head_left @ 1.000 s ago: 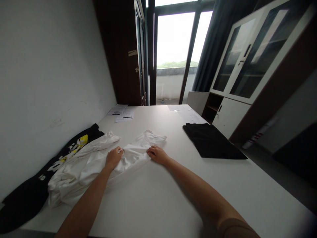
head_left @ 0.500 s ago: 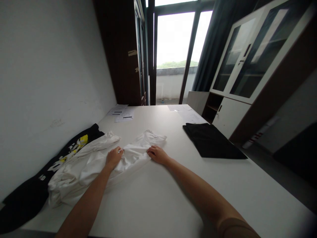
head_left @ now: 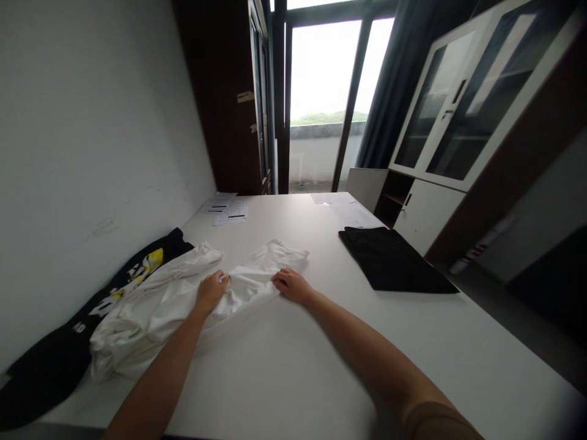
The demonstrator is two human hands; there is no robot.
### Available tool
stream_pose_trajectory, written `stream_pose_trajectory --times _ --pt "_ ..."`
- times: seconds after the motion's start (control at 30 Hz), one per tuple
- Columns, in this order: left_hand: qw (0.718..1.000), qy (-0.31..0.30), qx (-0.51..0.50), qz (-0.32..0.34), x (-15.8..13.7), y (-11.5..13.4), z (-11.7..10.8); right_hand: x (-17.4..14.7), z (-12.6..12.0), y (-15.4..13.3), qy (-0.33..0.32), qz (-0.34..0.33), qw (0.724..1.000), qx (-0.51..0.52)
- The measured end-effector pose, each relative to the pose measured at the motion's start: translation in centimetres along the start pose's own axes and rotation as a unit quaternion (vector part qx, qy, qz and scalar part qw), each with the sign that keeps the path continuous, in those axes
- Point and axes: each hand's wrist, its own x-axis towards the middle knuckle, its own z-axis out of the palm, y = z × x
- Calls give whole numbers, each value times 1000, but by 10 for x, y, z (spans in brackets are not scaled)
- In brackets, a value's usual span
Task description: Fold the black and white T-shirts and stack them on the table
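Note:
A crumpled white garment lies across the left half of the white table, its exact kind hard to make out. My left hand is closed on its middle, pinching a fold of the cloth. Farther right, my right hand grips the garment's near edge with bent fingers. Between the two hands the fabric runs in loose wrinkles, and one end spreads out beyond my right hand. Part of the cloth is hidden behind my left forearm.
Along the wall lies a black garment with yellow and white print, partly under the white one. A folded black cloth rests at the right edge. Papers lie at the far left, more sheets at the far right. A glass-door cabinet stands beyond.

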Motion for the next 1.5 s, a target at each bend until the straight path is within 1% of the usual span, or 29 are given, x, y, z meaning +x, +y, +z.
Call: stream_pose_trajectory --times 0.47,0.73,1.3,1.5 --pt "1000 -10 -5 -13 -1 5 -5 0 0 1 2 -1 1000 1" --pt "1000 -12 -7 -11 -1 3 -3 0 2 2 7 -5 1000 2" --pt "1000 -18 0 -12 -1 5 -6 1 2 1 4 -4 1000 -3" --pt "999 -20 -3 -26 -3 10 -11 1 1 1 -5 4 1000 -4"
